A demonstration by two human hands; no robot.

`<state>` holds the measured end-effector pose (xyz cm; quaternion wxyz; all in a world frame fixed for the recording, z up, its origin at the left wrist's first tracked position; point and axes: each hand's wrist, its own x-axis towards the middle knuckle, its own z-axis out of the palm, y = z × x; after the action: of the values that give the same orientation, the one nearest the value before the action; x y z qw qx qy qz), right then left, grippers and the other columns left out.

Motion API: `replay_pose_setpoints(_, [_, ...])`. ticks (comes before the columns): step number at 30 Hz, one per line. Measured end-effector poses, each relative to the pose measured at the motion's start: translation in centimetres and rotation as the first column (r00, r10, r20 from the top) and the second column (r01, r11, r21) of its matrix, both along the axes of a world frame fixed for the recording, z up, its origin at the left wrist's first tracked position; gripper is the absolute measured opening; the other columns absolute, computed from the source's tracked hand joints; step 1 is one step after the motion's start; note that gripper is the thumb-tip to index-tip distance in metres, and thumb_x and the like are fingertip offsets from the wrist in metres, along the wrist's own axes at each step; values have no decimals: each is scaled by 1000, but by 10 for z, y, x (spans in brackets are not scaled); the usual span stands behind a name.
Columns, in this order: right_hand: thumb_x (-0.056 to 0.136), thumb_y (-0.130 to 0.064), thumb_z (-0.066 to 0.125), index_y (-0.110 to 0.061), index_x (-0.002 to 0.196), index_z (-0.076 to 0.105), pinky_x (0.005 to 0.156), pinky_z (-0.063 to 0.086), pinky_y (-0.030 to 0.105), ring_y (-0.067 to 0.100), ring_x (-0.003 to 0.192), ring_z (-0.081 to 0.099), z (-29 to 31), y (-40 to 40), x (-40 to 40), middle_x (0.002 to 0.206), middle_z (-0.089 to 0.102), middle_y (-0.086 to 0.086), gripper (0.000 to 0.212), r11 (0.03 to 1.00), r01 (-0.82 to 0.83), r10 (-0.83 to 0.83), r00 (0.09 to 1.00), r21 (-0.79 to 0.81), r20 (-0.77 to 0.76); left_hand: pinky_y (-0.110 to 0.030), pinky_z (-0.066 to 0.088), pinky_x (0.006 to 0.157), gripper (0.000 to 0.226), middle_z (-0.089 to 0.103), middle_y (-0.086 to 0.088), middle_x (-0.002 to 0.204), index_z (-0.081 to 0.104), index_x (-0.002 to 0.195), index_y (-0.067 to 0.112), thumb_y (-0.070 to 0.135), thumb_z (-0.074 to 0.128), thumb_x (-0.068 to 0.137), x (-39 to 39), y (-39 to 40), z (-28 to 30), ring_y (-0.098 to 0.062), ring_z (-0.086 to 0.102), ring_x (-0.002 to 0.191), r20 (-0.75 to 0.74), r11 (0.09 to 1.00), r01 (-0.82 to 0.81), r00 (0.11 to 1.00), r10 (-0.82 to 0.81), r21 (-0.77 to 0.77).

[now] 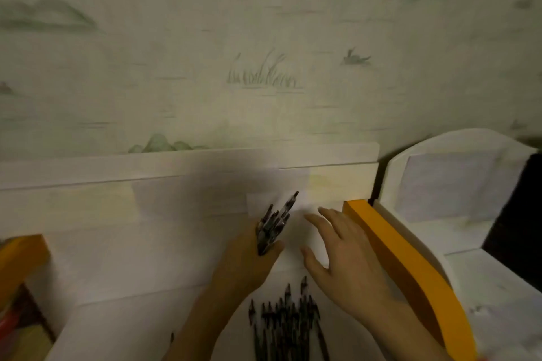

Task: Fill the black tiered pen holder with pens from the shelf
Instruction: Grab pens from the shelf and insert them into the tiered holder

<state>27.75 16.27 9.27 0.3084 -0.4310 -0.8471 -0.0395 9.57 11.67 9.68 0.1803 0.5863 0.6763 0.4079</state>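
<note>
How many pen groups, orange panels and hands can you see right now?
Pen groups: 2, a bunch of pens gripped in the left hand and a pile of pens on the shelf
Orange panels: 2
Hands: 2, including the right hand, open
Total: 6

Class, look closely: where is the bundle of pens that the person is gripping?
In the head view, the bundle of pens is at centre, gripped by the left hand, just left of the open right hand.

Our left hand [249,255] gripping a bundle of pens [274,226], our right hand [343,255] spread beside it, more pens [289,322] on the white shelf [117,267] below
</note>
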Motion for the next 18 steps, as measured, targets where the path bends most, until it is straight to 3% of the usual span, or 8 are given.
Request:
replay_pose_setpoints(5, [91,-52,47,-30,141,41,114,32,39,18,138,36,30,-14,29,147,43,-3,55,990,120,-118,992,69,-33,-4,37,58,24,54,26,90,47,108,44,45,61,89,34,-1,40,16,49,75,85,981,141,985,-153,136])
replay_pose_setpoints(12, [91,-52,49,-30,140,44,110,37,40,17,135,40,60,-34,119,144,47,-3,53,934,327,-312,943,147,-115,-14,36,61,10,62,12,88,57,100,31,36,61,92,125,10,65,0,58,78,116,942,281,945,-305,187])
replay_pose_setpoints(18, [89,-51,54,-30,139,43,109,39,40,16,135,39,68,-62,225,143,47,-4,55,859,492,-472,868,144,-153,-16,41,65,19,64,14,94,58,107,27,37,62,91,225,9,80,-2,59,87,91,882,410,894,-439,231])
